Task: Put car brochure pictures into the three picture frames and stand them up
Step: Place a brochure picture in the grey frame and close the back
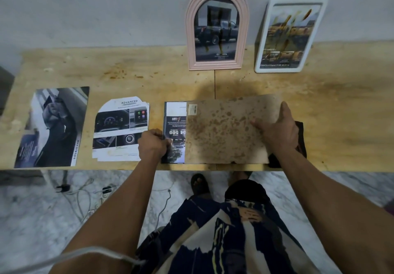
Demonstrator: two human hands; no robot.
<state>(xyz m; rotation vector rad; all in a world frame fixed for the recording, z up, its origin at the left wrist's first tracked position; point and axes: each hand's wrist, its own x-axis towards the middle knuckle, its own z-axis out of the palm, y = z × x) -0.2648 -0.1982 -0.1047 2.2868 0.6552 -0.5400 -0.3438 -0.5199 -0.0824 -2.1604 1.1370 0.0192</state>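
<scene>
A pink arched frame (pixel 217 28) with a dark pickup picture stands against the wall. To its right a white rectangular frame (pixel 290 36) with a yellow car picture leans there too. Near the table's front edge a third, dark frame (pixel 165 122) lies face down with a brochure picture (pixel 176 133) in it. A stained brown backing board (pixel 226 130) covers most of that picture. My right hand (pixel 277 129) grips the board's right end. My left hand (pixel 154 143) is closed at the frame's left edge, pressing on it.
A cut brochure page headed ADVANCED (pixel 121 129) and a dark brochure page (pixel 53 127) lie at the left of the wooden table (pixel 341 107). A black piece (pixel 301 141) shows under my right hand. Cables (pixel 85 190) lie on the marble floor.
</scene>
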